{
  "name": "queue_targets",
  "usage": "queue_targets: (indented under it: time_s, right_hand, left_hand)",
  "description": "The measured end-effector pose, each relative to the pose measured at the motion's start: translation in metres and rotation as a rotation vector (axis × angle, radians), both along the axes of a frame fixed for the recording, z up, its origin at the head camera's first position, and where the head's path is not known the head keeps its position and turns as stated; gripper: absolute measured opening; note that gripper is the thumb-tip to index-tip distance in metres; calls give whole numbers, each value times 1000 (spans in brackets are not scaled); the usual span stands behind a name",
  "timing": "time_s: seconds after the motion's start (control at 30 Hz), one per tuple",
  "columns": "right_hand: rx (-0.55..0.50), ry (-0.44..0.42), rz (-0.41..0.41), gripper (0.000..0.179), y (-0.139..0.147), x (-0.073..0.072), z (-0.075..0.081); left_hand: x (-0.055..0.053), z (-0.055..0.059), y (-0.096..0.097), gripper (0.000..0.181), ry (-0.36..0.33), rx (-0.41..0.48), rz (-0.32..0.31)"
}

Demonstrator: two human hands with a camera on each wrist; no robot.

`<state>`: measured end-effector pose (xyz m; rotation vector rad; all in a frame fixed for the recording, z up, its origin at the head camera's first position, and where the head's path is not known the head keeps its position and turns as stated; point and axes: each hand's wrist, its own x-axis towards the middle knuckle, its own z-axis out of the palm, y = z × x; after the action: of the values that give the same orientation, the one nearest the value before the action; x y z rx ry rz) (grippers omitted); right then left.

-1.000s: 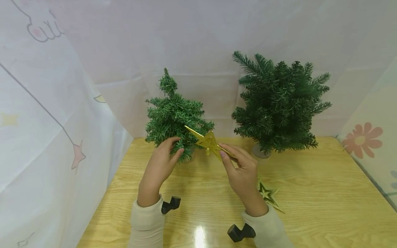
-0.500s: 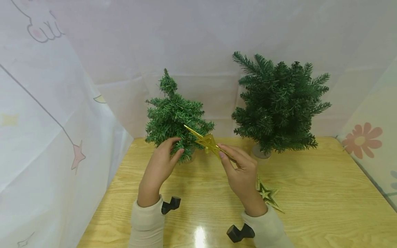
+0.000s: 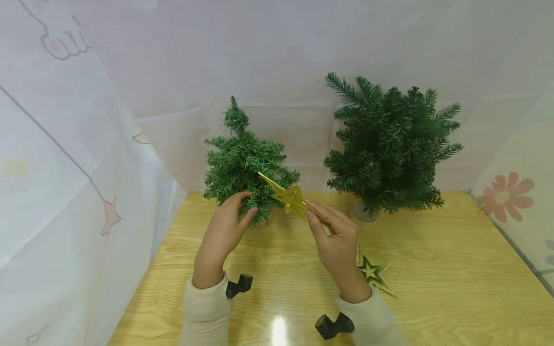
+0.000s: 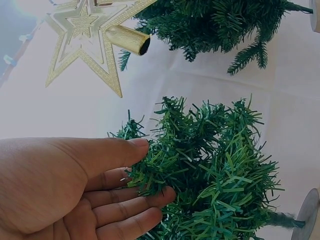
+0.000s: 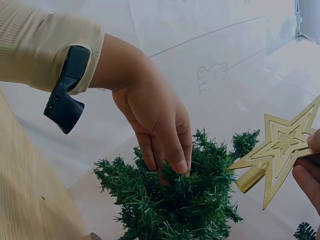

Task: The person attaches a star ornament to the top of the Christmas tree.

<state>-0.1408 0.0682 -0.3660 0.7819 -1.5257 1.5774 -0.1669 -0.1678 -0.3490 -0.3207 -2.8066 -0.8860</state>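
Note:
A gold star tree topper is pinched at one point by the thumb and fingers of my right hand. Its short hollow socket shows in the left wrist view. My left hand reaches into the lower near side of a small green artificial Christmas tree. Thumb and fingers there lie spread among the needles, fairly straight, as the left wrist view shows. The star's far tip overlaps this tree's right side in the head view. In the right wrist view, some left fingertips are hidden by the branches.
A larger, darker Christmas tree stands at the back right on a round base. A second gold star lies on the wooden table, partly behind my right wrist. A printed cloth hangs behind the trees.
The star in my right hand has turned very slightly, and its socket has shifted a little to the left. My left hand and both trees stay in place.

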Motion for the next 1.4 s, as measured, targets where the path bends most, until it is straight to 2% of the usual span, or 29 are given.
queue_targets:
  time_s: [0.57,0.73,0.9,1.13,1.4]
  right_hand:
    - [-57,-30,33,27,-3,-2,2]
    - [-60,-39,27,24,-5,-2,2]
    - [-55,-54,13,29,-7,-4,1]
    - [-33,-69,-25,26,-8,8,24]
    - [-27,-78,-37,25,-7,1,31]
  left_hand:
    - [1,0,-1,49,-1,8,-6]
    - [2,0,-1,48,-1,8,-4]
    - [2,1,-1,48,-1,3,-3]
    - [2,2,0,48,-5,-6,-13]
    - [1,1,-2,49,-3,3,-14]
